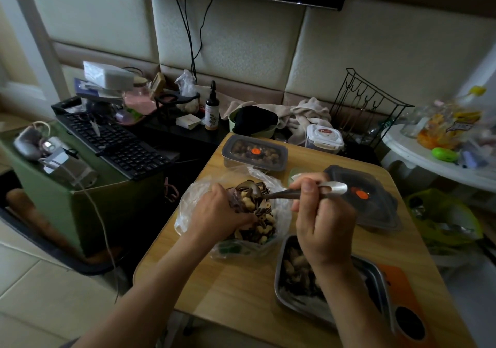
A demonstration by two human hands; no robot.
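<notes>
A clear plastic bag lies open on the wooden table, full of peanuts and dark striped seeds. My left hand grips the bag's rim at its left side. My right hand holds a metal spoon by the handle, its bowl dipped into the snack mix. Below my right wrist stands an open steel container holding some of the same mix.
A lidded container of nuts stands at the table's far edge. A loose dark lid lies to the right. An orange phone lies at the near right. Keyboards sit on a green box to the left, and a white side table to the right.
</notes>
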